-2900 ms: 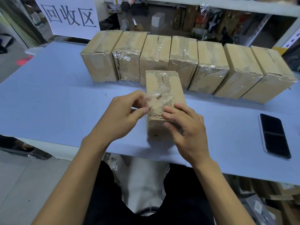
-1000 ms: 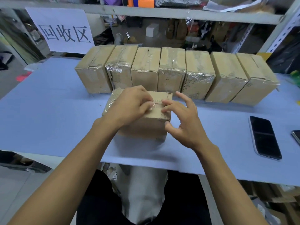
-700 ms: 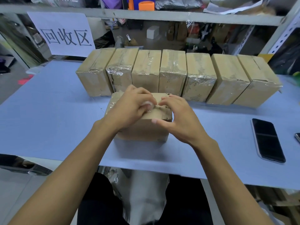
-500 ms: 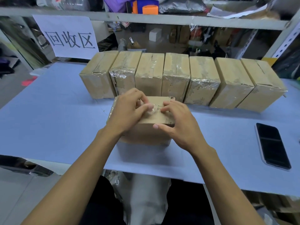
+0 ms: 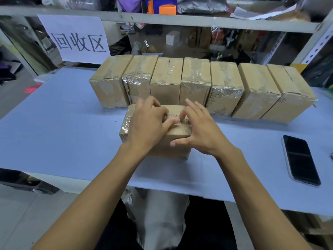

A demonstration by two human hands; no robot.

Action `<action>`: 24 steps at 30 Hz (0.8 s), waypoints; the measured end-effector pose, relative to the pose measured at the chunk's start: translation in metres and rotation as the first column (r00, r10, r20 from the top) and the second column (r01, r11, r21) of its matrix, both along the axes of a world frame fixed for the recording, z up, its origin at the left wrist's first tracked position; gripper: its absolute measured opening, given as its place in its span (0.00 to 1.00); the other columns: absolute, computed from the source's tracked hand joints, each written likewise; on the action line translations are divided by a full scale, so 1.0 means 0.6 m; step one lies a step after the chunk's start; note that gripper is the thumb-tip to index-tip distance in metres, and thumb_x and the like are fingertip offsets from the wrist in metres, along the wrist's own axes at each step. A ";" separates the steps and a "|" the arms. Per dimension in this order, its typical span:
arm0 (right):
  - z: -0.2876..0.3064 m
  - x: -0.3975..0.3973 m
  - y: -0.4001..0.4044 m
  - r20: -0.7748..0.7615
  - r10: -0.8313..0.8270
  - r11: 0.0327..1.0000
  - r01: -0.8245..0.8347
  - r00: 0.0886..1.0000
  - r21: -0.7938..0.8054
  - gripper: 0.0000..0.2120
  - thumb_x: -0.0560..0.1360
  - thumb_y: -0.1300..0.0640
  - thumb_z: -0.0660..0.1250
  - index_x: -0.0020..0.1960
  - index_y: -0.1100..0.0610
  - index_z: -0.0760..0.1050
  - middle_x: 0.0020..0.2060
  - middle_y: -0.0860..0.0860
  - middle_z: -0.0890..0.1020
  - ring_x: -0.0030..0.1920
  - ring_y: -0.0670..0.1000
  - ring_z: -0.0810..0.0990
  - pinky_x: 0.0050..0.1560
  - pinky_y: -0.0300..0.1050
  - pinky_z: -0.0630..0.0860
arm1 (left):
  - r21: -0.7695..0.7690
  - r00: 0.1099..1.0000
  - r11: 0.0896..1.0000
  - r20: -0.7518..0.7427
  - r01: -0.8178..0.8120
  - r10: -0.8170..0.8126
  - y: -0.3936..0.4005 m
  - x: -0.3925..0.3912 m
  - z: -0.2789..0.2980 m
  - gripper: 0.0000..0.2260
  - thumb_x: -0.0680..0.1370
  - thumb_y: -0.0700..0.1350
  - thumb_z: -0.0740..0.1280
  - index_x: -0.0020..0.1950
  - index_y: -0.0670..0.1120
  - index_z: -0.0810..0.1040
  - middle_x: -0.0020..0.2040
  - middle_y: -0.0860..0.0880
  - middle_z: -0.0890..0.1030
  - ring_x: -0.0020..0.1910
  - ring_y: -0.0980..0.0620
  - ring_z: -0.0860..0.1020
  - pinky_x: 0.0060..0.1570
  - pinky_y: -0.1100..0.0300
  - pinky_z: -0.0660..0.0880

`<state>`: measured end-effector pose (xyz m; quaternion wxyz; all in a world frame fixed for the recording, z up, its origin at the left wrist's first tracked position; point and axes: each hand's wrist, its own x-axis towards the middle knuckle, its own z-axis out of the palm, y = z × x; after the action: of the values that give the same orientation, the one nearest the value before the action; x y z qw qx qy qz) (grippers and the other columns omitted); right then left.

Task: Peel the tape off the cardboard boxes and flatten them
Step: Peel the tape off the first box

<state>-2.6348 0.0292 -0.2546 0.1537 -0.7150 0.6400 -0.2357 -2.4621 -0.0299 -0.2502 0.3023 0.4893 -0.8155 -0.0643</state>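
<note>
Left hand [image 5: 149,123] pinches the tape [image 5: 177,121] atop the box [image 5: 178,134], right hand [image 5: 198,130] spread steadying it; cardboard appears light, stiff, tape thin, best lifted at its loose edge.

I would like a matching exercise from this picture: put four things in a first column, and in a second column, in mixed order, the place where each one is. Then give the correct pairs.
Things:
1. phone
2. paper sign
3. row of taped boxes
4. single box

Places:
A. under both hands, near the table's front edge
B. lying flat at the right side of the table
C. hanging at the back left, behind the table
D. lined up side by side across the far part of the table

Pairs: 1-B, 2-C, 3-D, 4-A
</note>
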 end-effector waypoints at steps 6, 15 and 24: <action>0.014 -0.001 0.013 0.111 -0.053 0.998 0.050 0.992 0.025 0.35 0.55 0.43 0.84 0.53 0.53 0.70 0.64 0.48 0.74 0.65 0.51 0.64 0.56 0.44 0.66 | 0.041 0.994 0.998 -0.093 0.056 -0.052 0.026 -0.012 0.027 0.06 0.75 0.44 0.73 0.51 0.46 0.86 0.50 0.46 0.83 0.49 0.44 0.81 0.50 0.53 0.74; 0.012 -0.001 0.067 0.114 -0.092 0.995 0.086 0.989 0.058 0.63 0.52 0.24 0.70 0.79 0.55 0.59 0.65 0.42 0.71 0.79 0.46 0.51 0.76 0.44 0.56 | 0.029 0.985 0.999 -0.174 0.024 -0.019 0.081 0.002 0.013 0.10 0.73 0.44 0.75 0.52 0.49 0.80 0.42 0.53 0.81 0.46 0.46 0.75 0.46 0.57 0.66; -0.011 0.027 0.053 0.053 -0.069 0.997 0.070 0.996 -0.028 0.60 0.56 0.21 0.63 0.77 0.58 0.64 0.70 0.48 0.74 0.78 0.49 0.59 0.79 0.51 0.53 | 0.074 0.986 0.991 -0.125 0.116 -0.106 0.065 0.004 0.024 0.06 0.76 0.43 0.70 0.50 0.49 0.86 0.49 0.50 0.79 0.43 0.51 0.77 0.42 0.62 0.67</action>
<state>-2.6187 0.0610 -0.2614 0.1510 -0.6882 0.6567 -0.2690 -2.4598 0.0091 -0.2360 0.3270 0.4502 -0.8184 -0.1434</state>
